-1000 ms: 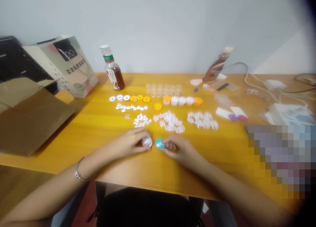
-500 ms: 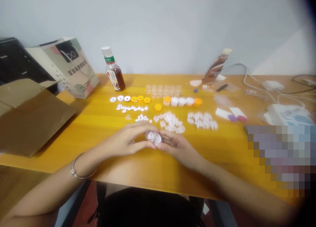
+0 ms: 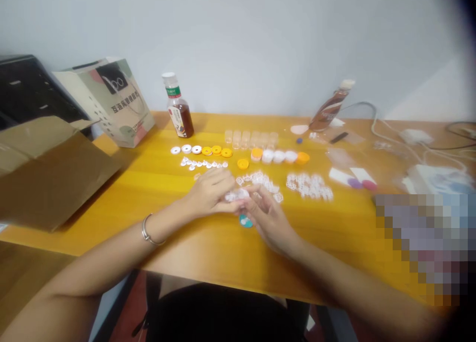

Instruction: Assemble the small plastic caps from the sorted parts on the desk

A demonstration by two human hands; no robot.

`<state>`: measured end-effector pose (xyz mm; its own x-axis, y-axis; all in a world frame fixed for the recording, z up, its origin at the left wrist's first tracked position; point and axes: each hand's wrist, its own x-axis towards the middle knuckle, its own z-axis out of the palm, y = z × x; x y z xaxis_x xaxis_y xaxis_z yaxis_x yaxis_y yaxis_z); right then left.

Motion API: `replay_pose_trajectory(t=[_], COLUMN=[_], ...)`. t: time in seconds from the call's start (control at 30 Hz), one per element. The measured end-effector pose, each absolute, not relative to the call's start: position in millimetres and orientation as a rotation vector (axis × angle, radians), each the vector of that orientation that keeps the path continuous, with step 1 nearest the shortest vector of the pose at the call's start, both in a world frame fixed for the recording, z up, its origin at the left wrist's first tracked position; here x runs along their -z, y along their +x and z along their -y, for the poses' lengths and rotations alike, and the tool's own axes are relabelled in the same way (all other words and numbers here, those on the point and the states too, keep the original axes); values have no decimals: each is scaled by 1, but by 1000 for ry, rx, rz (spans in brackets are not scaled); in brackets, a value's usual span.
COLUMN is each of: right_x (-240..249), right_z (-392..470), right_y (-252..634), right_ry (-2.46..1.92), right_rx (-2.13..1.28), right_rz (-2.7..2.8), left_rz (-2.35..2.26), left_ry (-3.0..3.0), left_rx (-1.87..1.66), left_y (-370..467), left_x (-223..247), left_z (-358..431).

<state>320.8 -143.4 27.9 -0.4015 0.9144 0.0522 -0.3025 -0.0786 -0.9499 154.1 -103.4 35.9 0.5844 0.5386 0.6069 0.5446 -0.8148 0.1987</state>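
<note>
My left hand is closed around a small clear plastic piece, roughly cup-shaped and blurred. From the other side the fingers of my right hand pinch the same piece. Just under my right fingertips a teal disc with a white mark shows on the table, partly covered. Beyond my hands lie white lattice-like plastic pieces, a row of small white knobbed parts and a single yellow ring cap. Further back are white and yellow ring lids and clear little cups.
A cardboard box and a printed paper bag stand at left, near a bottle of dark drink. Another bottle is at the back right, with cables, purple and red discs and a second lattice pile.
My hands have drawn together over the clear piece, the left turning over and covering more of it. The teal disc now shows below my right fingers. The view has shifted slightly.
</note>
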Motion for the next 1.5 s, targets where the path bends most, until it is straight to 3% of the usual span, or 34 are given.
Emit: replay_pose_trajectory(t=[0.13,0.27,0.43,0.6,0.77,1.0,1.1,1.23,1.4,1.5], right_x=[-30,-27,-18,-17,-16,-18,-17,-13,-11,-12], right_z=[138,127,120,121,120,125,124,119,118,118], right_y=[324,331,335,336,338,336,338,342,342,344], right_ry=[-749,-783,-794,-801,-817,-842,-874,-855,-841,-875], right_rx=[-1504,-1510,-1621,-1620,-1664,-1475,-1534,-1645,-1637,-1655], right_rz=[1334,1336,1234,1245,1230,1355,1320,1267,1286,1274], left_rz=[1351,1681,1160,1469,1250,2153,1812,1249,1668,1540], left_ry=[-2774,-2977,-3292,-3187,-3256,-3427,-3423,-3350,-3355,-3393], left_rx=[1209,950,927,886,956,1202,1314,1127,1085,1108], left_y=[166,160,151,155,156,158,156,152,153,153], left_x=[-35,-50,-61,-54,-54,-38,-42,-49,-43,-44], left_z=[104,104,104,106,107,100,104,109,108,110])
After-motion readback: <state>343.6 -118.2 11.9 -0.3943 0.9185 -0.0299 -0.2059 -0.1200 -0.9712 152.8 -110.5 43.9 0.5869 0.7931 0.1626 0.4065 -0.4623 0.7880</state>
